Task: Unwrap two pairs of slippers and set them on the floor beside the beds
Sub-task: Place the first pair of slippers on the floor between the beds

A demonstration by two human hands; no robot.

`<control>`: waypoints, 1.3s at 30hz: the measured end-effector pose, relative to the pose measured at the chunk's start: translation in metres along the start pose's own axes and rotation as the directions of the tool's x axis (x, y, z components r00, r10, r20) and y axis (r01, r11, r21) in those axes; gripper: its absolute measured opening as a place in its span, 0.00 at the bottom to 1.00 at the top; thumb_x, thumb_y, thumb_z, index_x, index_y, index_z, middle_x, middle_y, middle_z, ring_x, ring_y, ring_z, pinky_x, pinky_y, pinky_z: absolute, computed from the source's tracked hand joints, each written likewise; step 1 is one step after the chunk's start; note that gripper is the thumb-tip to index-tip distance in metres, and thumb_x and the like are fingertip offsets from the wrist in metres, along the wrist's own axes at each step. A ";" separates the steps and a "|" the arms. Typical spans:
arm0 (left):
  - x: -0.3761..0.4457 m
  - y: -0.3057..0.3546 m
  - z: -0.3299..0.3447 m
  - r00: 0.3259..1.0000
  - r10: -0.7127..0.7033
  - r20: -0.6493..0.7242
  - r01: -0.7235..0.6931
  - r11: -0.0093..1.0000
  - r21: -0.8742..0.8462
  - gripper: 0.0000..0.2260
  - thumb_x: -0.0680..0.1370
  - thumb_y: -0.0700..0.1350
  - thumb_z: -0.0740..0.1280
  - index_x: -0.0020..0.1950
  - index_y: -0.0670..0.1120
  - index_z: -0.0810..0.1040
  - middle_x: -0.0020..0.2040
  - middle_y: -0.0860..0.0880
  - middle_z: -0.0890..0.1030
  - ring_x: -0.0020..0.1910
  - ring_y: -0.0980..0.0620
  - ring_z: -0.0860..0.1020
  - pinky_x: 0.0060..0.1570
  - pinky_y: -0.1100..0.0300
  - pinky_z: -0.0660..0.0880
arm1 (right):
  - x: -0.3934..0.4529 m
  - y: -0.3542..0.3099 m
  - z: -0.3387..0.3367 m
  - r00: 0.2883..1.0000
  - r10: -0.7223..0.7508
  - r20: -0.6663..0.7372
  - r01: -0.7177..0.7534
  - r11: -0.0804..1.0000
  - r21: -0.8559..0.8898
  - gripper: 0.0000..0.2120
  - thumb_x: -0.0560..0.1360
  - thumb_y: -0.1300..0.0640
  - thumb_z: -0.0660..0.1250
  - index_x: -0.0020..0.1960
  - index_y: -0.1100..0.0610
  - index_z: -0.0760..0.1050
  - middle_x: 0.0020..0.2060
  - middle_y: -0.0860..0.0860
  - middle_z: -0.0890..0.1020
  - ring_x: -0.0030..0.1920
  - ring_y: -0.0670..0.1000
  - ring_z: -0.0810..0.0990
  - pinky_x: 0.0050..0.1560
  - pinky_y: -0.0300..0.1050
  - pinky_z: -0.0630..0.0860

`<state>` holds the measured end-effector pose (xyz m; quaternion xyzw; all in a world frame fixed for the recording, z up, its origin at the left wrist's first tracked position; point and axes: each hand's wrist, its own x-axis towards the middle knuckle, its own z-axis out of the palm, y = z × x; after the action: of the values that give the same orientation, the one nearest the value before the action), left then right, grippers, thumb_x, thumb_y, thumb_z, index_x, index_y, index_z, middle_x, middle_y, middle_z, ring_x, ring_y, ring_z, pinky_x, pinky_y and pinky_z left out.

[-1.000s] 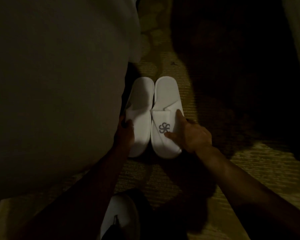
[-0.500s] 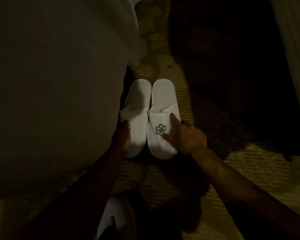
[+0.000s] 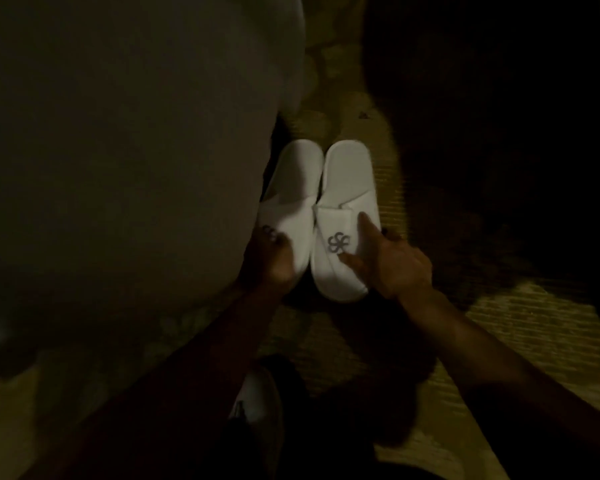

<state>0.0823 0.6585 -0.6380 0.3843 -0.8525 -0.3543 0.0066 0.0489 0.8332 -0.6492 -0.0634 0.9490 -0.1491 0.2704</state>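
Two white slippers lie side by side on the carpet beside the bed, heels pointing away from me. The left slipper (image 3: 291, 188) is against the bed's edge, and my left hand (image 3: 271, 261) grips its toe part, partly covering a grey logo. The right slipper (image 3: 347, 202) shows a grey logo on its strap. My right hand (image 3: 392, 261) rests on that slipper's toe part, thumb and forefinger spread along the strap. No wrapping is visible.
The bed (image 3: 118, 150) with pale bedding fills the left half. Patterned carpet (image 3: 520, 327) lies around the slippers, with deep shadow at the upper right. My white shoe (image 3: 257, 396) shows at the bottom centre.
Both hands stay on the slippers. My left hand has slid a little down and outward, uncovering part of the left slipper's logo. The pair has barely shifted.
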 end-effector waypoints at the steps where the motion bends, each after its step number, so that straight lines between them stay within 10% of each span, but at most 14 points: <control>1: -0.013 -0.002 0.002 0.998 0.057 -0.006 -0.056 0.988 0.141 0.27 0.82 0.48 0.60 0.78 0.40 0.58 0.78 0.40 0.62 0.78 0.45 0.60 0.75 0.58 0.53 | -0.001 -0.001 0.000 1.000 0.002 -0.003 -0.002 1.000 -0.004 0.38 0.75 0.31 0.56 0.78 0.39 0.43 0.72 0.59 0.68 0.64 0.65 0.75 0.60 0.57 0.72; 6: -0.054 -0.009 0.019 0.955 0.298 -0.014 -0.293 0.945 0.147 0.30 0.75 0.42 0.67 0.75 0.36 0.64 0.77 0.34 0.60 0.78 0.38 0.57 0.76 0.50 0.53 | -0.001 -0.005 0.001 0.999 0.047 0.000 -0.047 0.999 -0.022 0.38 0.75 0.32 0.56 0.78 0.40 0.42 0.73 0.61 0.65 0.67 0.66 0.71 0.64 0.61 0.69; 21: -0.030 -0.015 0.025 0.978 0.193 -0.082 -0.141 0.893 0.427 0.25 0.83 0.47 0.54 0.79 0.44 0.57 0.81 0.44 0.53 0.80 0.46 0.51 0.76 0.56 0.45 | -0.011 -0.002 0.008 0.997 0.029 -0.066 -0.025 0.998 0.061 0.41 0.72 0.31 0.62 0.78 0.42 0.47 0.73 0.62 0.62 0.66 0.67 0.71 0.61 0.60 0.71; 39: -0.011 -0.014 0.007 0.988 0.125 -0.090 -0.126 0.992 0.001 0.18 0.81 0.34 0.56 0.71 0.38 0.72 0.73 0.42 0.70 0.72 0.46 0.68 0.66 0.66 0.59 | -0.017 -0.002 0.010 0.996 0.013 -0.085 -0.002 0.991 0.137 0.41 0.74 0.36 0.64 0.79 0.46 0.48 0.73 0.63 0.62 0.67 0.65 0.70 0.66 0.57 0.69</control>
<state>0.0975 0.6639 -0.6494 0.3456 -0.8730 -0.3374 0.0682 0.0690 0.8318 -0.6481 -0.0346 0.9474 -0.2156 0.2339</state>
